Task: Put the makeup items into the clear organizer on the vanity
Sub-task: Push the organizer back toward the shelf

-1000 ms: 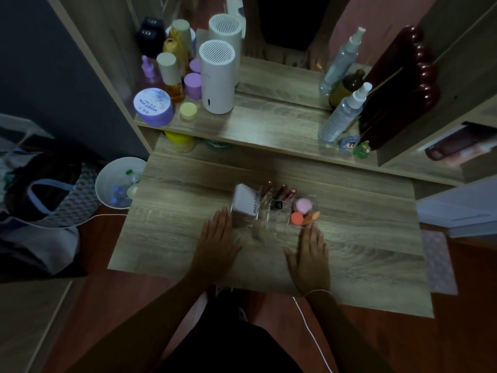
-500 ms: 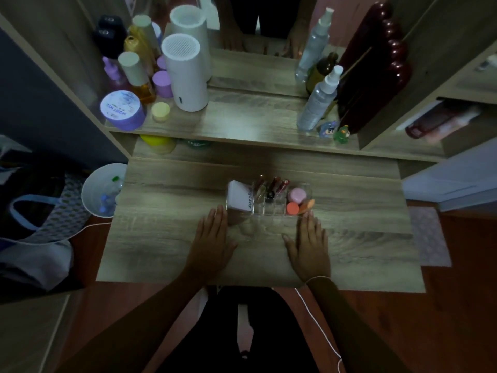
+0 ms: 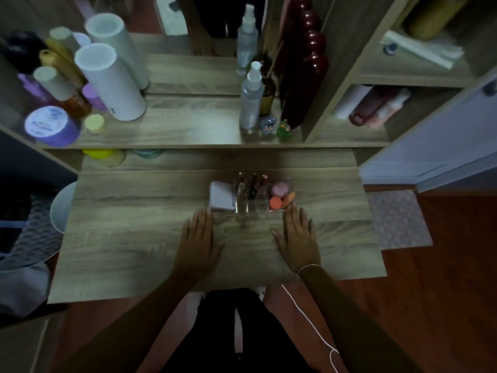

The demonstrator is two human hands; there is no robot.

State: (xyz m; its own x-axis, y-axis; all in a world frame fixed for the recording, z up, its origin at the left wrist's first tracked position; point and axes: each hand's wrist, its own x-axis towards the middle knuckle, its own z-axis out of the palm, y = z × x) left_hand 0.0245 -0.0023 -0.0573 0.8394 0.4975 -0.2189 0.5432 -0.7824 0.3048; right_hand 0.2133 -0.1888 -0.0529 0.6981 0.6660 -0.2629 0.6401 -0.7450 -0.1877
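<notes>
Plainly, hands: the left hand (image 3: pixel 199 239) and right hand (image 3: pixel 297 236) lie flat and released on the vanity top (image 3: pixel 129 238), palms down, holding nothing.
Fingertips: both sets point at the clear organizer (image 3: pixel 251 210) and end just at its near edge; whether they touch it I cannot tell.
Organizer: it sits on the vanity top between the two hands, slightly beyond them.
Contents: a white compact (image 3: pixel 222 197) in the left compartment, several lip tubes (image 3: pixel 252 184) upright in the middle, and a pink puff (image 3: pixel 280 189) with an orange sponge (image 3: pixel 275 202) on the right.
Progress: no loose makeup shows on the work surface, so the sorting looks finished or nearly so.
Risk: the tubes stand tall and loose, so a nudge from either hand could probably tip them.
Risk, second: the organizer's clear walls are hard to see in this dim light, so a hand could clip the rim and slide it.
Further out: bottles (image 3: pixel 250 100) and jars on the shelf (image 3: pixel 174 130) behind stand well apart from the organizer.
</notes>
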